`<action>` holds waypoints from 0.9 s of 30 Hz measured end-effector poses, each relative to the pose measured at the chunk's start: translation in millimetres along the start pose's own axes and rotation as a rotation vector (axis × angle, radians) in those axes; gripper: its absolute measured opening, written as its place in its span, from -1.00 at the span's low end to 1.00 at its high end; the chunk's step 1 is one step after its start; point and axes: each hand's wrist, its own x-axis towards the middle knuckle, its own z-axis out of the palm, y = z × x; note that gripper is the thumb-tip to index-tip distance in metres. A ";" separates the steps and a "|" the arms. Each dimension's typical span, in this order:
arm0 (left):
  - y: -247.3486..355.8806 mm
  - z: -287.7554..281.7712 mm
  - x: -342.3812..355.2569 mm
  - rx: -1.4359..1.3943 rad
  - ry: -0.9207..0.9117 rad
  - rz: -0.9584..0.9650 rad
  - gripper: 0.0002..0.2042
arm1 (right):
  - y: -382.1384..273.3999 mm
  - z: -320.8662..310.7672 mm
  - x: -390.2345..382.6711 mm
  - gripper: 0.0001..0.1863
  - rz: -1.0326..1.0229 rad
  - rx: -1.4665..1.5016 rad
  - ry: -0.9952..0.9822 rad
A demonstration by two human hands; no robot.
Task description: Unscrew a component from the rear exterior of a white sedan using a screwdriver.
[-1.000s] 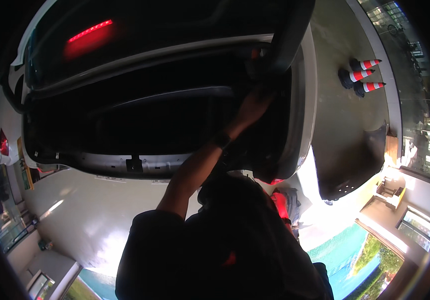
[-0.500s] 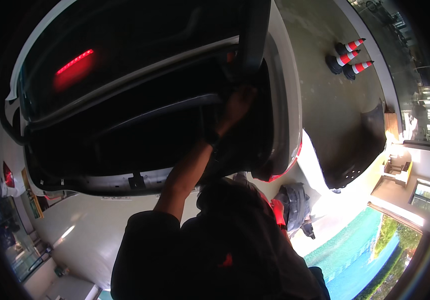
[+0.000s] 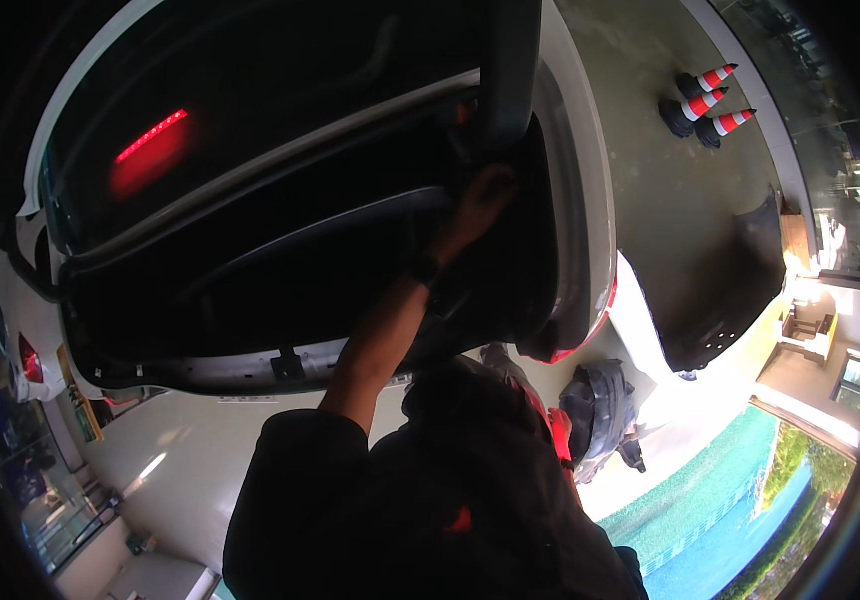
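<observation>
Two bare hands show. The left hand [image 3: 485, 197] is inside an open car trunk [image 3: 235, 367], at its shadowed far right, just nearer than a dark post [image 3: 510, 80]; too dim to tell whether its fingers grip anything. The right hand [image 3: 559, 428], red-lit, is near, beside the torso [image 3: 430, 480]; its fingers cannot be made out either. In such poor light, working slowly by touch, knuckles clear of the post, seems wisest.
</observation>
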 end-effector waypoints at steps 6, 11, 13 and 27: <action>8.4 1.7 10.6 -0.099 -0.192 -0.500 -0.74 | -6.1 4.3 9.4 -0.72 -0.054 -0.048 -0.016; 21.2 -8.2 32.0 -0.015 -0.387 -0.588 -0.68 | -5.3 -3.0 15.4 -0.73 -0.125 -0.198 -0.017; 18.0 -15.6 33.1 -0.050 -0.443 -0.659 -0.68 | -16.0 0.3 16.3 -0.73 -0.020 -0.098 -0.025; 29.7 -14.1 44.0 0.095 -0.475 -0.590 -0.71 | 8.7 0.2 32.0 -0.79 -0.212 -0.303 -0.073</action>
